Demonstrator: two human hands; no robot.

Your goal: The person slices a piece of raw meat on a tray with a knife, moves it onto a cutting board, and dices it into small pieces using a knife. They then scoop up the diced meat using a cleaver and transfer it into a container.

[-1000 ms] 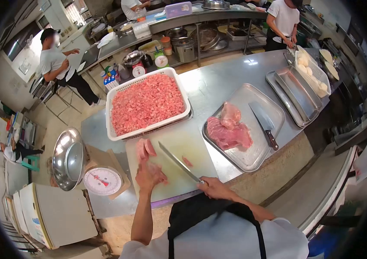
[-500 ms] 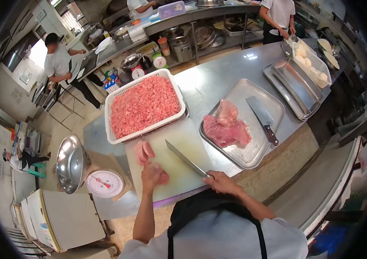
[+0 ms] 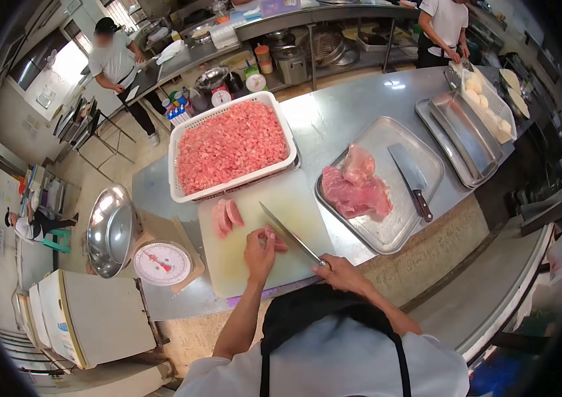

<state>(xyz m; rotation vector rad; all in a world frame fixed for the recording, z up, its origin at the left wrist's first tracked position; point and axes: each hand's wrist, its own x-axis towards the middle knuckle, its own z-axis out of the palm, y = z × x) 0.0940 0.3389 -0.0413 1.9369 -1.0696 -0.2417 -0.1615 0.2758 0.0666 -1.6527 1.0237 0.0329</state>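
Note:
My right hand (image 3: 344, 272) is closed round the handle of a long knife (image 3: 289, 233), whose blade points up and left over the cutting board (image 3: 228, 271). Close to the blade, my left hand (image 3: 260, 255) has its fingers pressed on a small piece of meat (image 3: 279, 244). Sliced pink meat (image 3: 226, 216) lies on the upper left of the board. Behind the board, a white basket (image 3: 289, 135) holds diced meat (image 3: 231, 147). On a metal tray (image 3: 387, 241) to the right are raw meat pieces (image 3: 356, 190) and a second knife (image 3: 412, 180).
A dial scale (image 3: 162, 263) and a steel bowl (image 3: 111, 230) stand at the left. Stacked metal pans (image 3: 466, 139) and a basket of pale rounds (image 3: 479, 92) are at the far right. One person (image 3: 445, 30) works behind the table, another (image 3: 117, 63) stands back left.
My left hand has moved right, away from the sliced meat and closer to the blade, with the small piece at its fingers. My right hand still holds the knife. The view has shifted slightly.

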